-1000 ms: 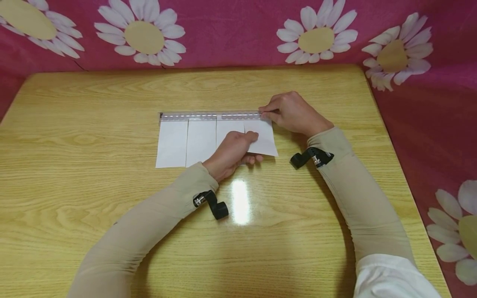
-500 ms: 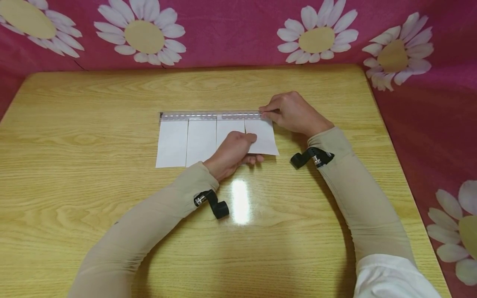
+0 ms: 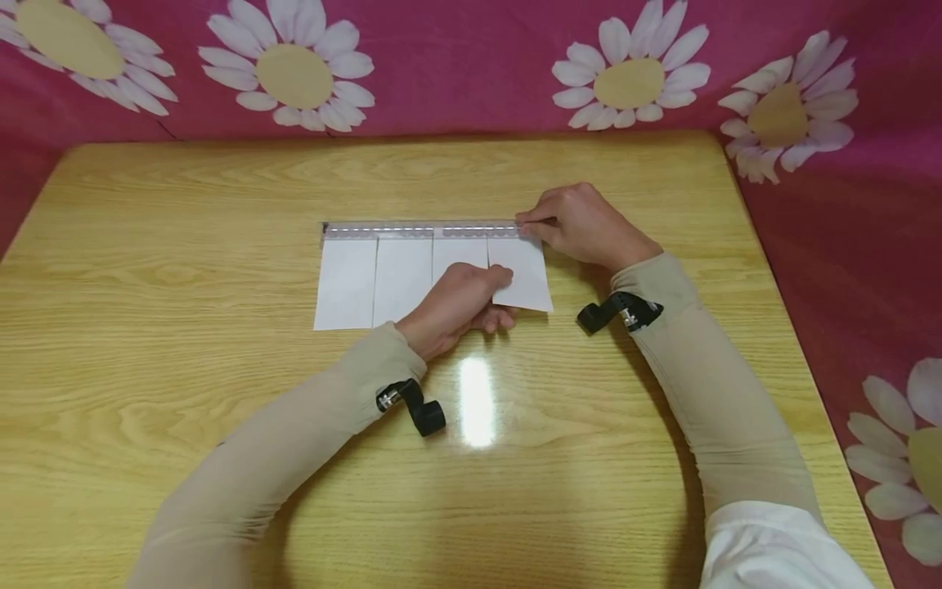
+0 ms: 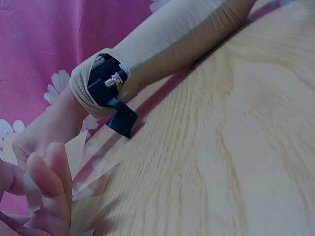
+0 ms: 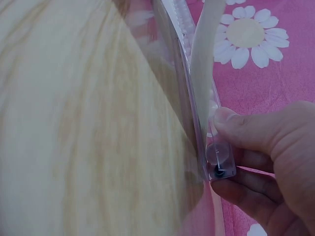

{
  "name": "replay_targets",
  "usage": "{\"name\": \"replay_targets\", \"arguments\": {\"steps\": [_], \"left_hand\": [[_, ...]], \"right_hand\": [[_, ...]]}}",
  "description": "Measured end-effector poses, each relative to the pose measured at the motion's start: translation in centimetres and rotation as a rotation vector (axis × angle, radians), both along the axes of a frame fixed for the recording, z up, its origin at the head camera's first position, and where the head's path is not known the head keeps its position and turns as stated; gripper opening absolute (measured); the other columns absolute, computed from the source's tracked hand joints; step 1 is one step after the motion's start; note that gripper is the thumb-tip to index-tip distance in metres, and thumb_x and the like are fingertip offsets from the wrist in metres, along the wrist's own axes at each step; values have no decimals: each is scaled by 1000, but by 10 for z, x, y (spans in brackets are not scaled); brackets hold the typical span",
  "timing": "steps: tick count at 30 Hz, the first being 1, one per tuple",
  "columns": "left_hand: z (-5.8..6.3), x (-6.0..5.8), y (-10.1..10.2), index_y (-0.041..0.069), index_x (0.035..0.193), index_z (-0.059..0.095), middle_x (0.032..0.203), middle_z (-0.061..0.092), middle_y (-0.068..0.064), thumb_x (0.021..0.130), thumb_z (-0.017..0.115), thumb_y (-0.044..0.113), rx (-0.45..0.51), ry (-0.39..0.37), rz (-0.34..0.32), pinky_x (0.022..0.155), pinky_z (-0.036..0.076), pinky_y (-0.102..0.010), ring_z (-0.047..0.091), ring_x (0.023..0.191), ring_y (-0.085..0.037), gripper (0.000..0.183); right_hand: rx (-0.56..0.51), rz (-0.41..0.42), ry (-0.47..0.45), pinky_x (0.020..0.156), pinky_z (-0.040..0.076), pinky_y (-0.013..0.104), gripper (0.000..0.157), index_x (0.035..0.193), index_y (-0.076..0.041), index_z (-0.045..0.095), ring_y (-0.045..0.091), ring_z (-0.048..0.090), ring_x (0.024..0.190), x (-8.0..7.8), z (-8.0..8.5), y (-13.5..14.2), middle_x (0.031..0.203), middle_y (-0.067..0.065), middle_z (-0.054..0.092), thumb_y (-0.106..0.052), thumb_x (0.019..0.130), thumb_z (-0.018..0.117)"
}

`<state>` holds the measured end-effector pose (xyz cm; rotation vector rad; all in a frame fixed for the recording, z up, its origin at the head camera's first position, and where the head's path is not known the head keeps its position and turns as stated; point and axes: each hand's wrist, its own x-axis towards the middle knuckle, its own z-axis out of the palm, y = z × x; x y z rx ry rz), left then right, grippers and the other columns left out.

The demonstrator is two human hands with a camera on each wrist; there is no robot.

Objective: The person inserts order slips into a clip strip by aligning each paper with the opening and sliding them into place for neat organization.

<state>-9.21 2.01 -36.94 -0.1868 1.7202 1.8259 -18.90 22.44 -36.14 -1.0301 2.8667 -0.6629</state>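
Note:
A long clear plastic strip [image 3: 383, 231] with a scalloped row inside lies across the top of a row of several white paper cards [image 3: 346, 282]. My right hand [image 3: 585, 222] pinches the strip's right end between thumb and fingers. In the right wrist view, the clear end [image 5: 219, 160] shows a round spot and a small dark piece. My left hand [image 3: 459, 298] pinches the rightmost white card [image 3: 526, 282] at its lower left corner, thumb above and fingers below. The card's lower edge is lifted a little. My left hand and sleeve cover part of the neighbouring cards.
The wood-grain table [image 3: 184, 352] extends around the cards on every side. A pink cloth with daisies [image 3: 456, 65] hangs along its back and right edges. Black wrist mounts [image 3: 423, 413] stick out from both sleeves.
The rightmost card's side edge has come closer to the card beside it, narrowing the gap near the strip. My left fingers have shifted slightly under the card; the right hand keeps its pinch.

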Motion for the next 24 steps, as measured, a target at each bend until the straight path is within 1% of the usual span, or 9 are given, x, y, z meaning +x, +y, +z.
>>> {"name": "replay_targets", "arguments": {"steps": [2, 4, 7, 9, 12, 15, 20, 24], "left_hand": [[1, 1, -2, 4, 78, 62, 63, 67, -5, 104, 54, 21, -14, 9, -6, 48, 51, -20, 63, 53, -8, 32], [2, 2, -3, 6, 73, 58, 65, 69, -6, 104, 54, 21, -29, 16, -12, 49, 51, -20, 64, 54, -9, 35], [4, 5, -8, 5, 74, 58, 71, 71, -7, 105, 54, 22, -57, 26, -21, 50, 52, -20, 66, 56, -10, 35], [5, 7, -13, 4, 77, 60, 73, 72, -7, 105, 54, 23, -78, 40, -32, 52, 54, -21, 67, 57, -10, 34], [6, 9, -21, 0, 89, 66, 76, 72, -7, 106, 53, 23, -107, 65, -50, 55, 55, -21, 68, 60, -11, 31], [6, 11, -29, -3, 99, 69, 76, 71, -5, 106, 52, 22, -119, 81, -57, 55, 56, -21, 68, 62, -11, 31], [9, 13, -43, -5, 107, 70, 77, 71, -4, 106, 53, 23, -141, 97, -59, 57, 57, -21, 69, 63, -11, 33], [13, 13, -58, -5, 111, 70, 82, 72, -6, 107, 53, 24, -150, 129, -38, 59, 57, -21, 69, 65, -10, 34]], "right_hand": [[1, -1, 3, 75, 55, 35, 25, 120, -10, 77, 21, 70, 84, 0, 0, 1, 103, 12, 80, -21, 98, 73], [-1, -4, 6, 75, 54, 35, 25, 120, -10, 78, 21, 70, 83, 0, -1, 1, 102, 12, 80, -21, 98, 74], [-5, -5, 9, 74, 54, 35, 24, 119, -10, 78, 21, 70, 83, -1, -2, 1, 102, 12, 80, -21, 98, 73], [-9, -3, 11, 74, 54, 35, 24, 118, -10, 78, 21, 70, 83, -1, -1, 1, 102, 12, 80, -21, 98, 73], [-12, 0, 14, 74, 54, 35, 24, 118, -10, 79, 21, 70, 83, -1, -1, 1, 101, 12, 80, -21, 98, 74], [-13, 1, 16, 74, 55, 35, 23, 117, -10, 79, 21, 71, 83, -2, -1, 1, 101, 12, 80, -21, 97, 74], [-11, -3, 12, 75, 56, 36, 23, 117, -10, 79, 21, 72, 84, -2, -1, 0, 101, 12, 80, -21, 97, 74], [-5, -10, 10, 75, 57, 36, 24, 117, -10, 79, 21, 72, 84, 0, -1, 0, 101, 12, 80, -21, 97, 74]]}}
